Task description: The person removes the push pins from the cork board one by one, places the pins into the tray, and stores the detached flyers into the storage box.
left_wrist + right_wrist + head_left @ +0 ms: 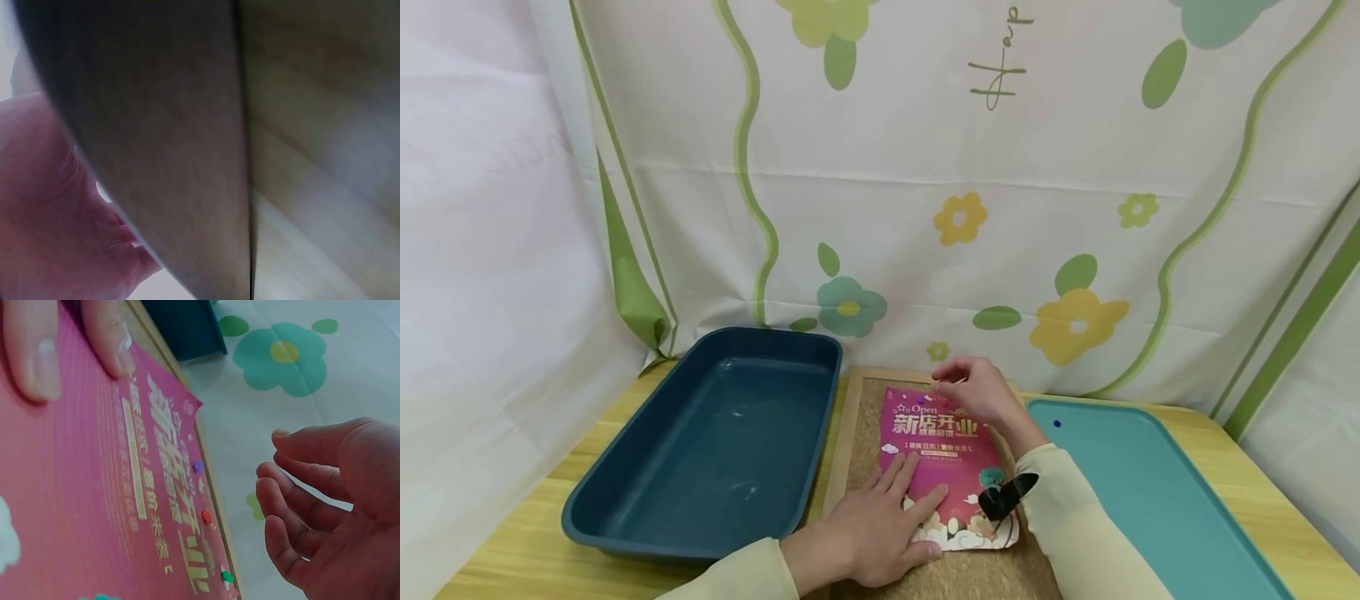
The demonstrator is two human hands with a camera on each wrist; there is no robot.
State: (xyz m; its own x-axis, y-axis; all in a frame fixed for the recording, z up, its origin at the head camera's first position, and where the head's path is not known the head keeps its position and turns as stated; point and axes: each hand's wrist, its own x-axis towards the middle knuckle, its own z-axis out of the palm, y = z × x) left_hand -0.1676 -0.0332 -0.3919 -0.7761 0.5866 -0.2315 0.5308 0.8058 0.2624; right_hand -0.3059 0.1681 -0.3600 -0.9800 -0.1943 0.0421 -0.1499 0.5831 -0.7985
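A pink poster (951, 487) with gold and white lettering lies on a wood-framed cork board (867, 425). My left hand (880, 521) rests on the poster's lower left, fingers spread. Over its top edge hovers my right hand (981, 392), fingers loosely bent. In the right wrist view that hand (337, 494) has nothing visible between thumb and fingers. A purple push pin (198, 465), a red push pin (206, 517) and a green push pin (227, 576) sit in a row along the poster's top. The left wrist view shows only part of the left palm (62, 231).
A deep dark-blue basin (831, 417) stands left of the board. To the right lies a flat teal tray (1150, 483) with a small blue pin (1057, 423) on it. A flowered cloth (887, 233) hangs behind the wooden table (512, 554).
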